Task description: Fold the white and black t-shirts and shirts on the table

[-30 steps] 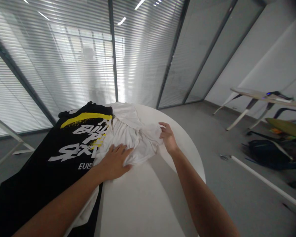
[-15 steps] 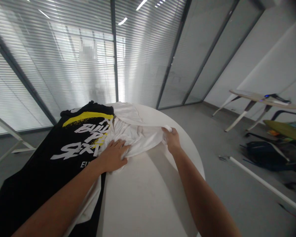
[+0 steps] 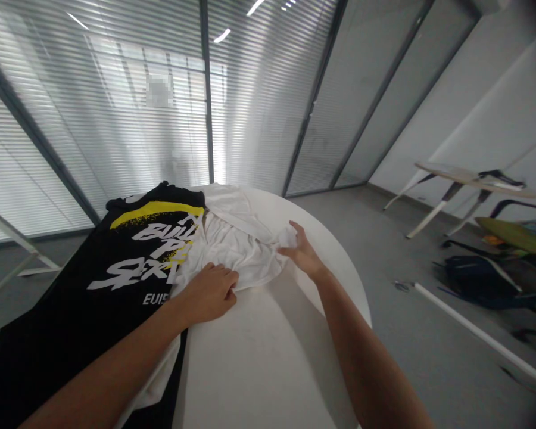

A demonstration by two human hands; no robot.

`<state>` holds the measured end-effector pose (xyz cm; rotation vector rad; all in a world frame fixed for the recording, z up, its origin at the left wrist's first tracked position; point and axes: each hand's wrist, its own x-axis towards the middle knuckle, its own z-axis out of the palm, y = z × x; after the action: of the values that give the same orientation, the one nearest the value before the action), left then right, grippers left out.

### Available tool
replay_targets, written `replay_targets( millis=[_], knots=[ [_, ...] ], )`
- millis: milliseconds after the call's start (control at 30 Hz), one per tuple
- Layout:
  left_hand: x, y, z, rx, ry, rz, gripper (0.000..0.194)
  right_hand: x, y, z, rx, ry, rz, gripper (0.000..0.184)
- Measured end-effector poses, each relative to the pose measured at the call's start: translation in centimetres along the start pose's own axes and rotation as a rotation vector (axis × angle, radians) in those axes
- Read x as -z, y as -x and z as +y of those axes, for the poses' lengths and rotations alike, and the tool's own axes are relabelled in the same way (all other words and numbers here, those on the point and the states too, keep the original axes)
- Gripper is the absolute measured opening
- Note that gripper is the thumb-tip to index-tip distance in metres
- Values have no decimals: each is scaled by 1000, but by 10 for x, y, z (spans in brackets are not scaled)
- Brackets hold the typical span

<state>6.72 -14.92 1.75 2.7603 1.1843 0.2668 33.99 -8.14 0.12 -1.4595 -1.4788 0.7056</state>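
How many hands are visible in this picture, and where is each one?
2. The left hand is curled on the white cloth, beside the black shirt; the right hand is at the cloth's right end, above the round table.

A white garment (image 3: 250, 256) (rumpled) lies on a white table (image 3: 250, 363), overlapping a black shirt (image 3: 89, 322) with yellow-and-white print.

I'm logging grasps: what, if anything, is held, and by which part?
Apparently the white cloth, by its right end, in the right hand; left hand: cannot tell.
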Motion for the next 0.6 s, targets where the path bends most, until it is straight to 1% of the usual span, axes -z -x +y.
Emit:
replay_targets(
  millis=[33,100,167,233,300,400,467,533,600],
  knots=[
    [2,0,0,12,28,24,8,-2,3,-1,52,98,-47,97],
    [6,0,0,21,85,72,10,-4,6,-2,108,282,-78,97],
    [9,1,0,4,132,110,11,-3,7,-1,113,401,-37,91],
    [11,2,-1,-17,157,126,12,1,6,-1,89,458,31,86],
    [11,3,-1,-25,172,107,14,9,4,-3,33,479,125,78],
    [9,5,1,-26,204,13,16,20,3,-9,-108,488,262,62],
    [8,7,3,-46,228,-46,19,25,4,-14,-185,491,304,53],
    [6,8,4,-80,236,-73,19,25,7,-18,-209,524,310,47],
    [4,7,4,-96,210,-71,15,21,11,-22,-164,617,318,47]
  ],
)
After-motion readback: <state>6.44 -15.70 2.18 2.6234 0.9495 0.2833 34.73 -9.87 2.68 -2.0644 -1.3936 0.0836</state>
